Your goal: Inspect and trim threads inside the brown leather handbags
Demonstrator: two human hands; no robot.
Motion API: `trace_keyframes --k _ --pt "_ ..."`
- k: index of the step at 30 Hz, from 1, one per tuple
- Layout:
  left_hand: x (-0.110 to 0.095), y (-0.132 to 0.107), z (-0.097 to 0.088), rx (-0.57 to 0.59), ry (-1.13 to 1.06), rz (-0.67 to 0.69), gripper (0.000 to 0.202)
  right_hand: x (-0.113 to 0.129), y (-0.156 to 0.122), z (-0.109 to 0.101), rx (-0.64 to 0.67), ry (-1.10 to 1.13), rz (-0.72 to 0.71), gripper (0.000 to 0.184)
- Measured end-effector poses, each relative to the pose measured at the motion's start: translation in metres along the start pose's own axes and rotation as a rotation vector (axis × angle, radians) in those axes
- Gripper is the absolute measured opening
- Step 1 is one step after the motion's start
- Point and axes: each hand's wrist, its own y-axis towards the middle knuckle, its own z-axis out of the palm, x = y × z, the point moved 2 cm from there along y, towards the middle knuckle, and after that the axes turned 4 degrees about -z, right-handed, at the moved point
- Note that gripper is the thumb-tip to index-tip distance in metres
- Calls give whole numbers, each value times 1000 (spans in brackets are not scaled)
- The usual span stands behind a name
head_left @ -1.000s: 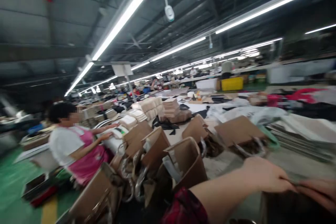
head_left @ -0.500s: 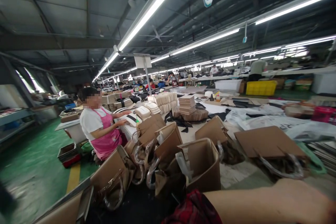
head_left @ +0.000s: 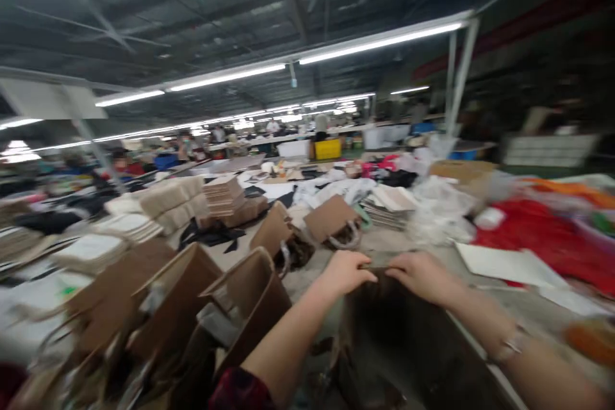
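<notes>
A dark brown handbag (head_left: 408,339) stands in front of me, its dark inside facing up toward the camera. At its far top edge, my left hand (head_left: 346,272) pinches the rim between thumb and fingers. Close beside it, my right hand (head_left: 420,275) grips the same rim, fingers bent over the edge. A small gap separates the two hands. To the left stands an open tan bag (head_left: 262,295) with white wrapping inside. Farther back lies another tan bag (head_left: 331,218) with a plastic-wrapped handle.
More tan bags (head_left: 177,295) crowd the table's left side. Behind them sit stacked beige panels (head_left: 223,198) and padded pieces (head_left: 168,202). On the right are red cloth (head_left: 542,237), a white sheet (head_left: 509,262) and clear plastic bags (head_left: 442,205). A yellow bin (head_left: 327,148) stands far back.
My view has swung to the right, and the co-worker in a pink apron is out of sight. Both my hands now show, closed on the dark bag's rim; before, only one blurred forearm was plain.
</notes>
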Motion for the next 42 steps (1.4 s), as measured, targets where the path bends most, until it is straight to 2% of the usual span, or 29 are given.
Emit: trace_keyframes --k 3,9,14,17,22,28,32,37,42 --pt "4 4 -2 5 10 40 18 11 4 -7 -6 -44 38 24" --pt "-4 4 -1 -11 127 -41 21 16 8 -12 -57 -48 26 21" --pt "-2 5 -2 -22 71 -52 17 5 -1 -12 25 226 78 22" --pt "1 5 -3 -10 34 -54 16 5 -3 -13 11 314 68 20" --pt "2 3 -5 13 5 -5 17 13 1 -12 -41 213 68 20" --pt "6 1 -2 74 -51 -9 20 14 2 -11 -59 125 89 21" --pt "4 0 -1 50 -64 -19 21 12 1 -9 -75 104 94 20" --pt "2 2 0 9 23 -105 20 8 1 -8 -47 82 116 23" --pt "5 7 3 32 170 -84 24 14 0 -11 7 116 102 34"
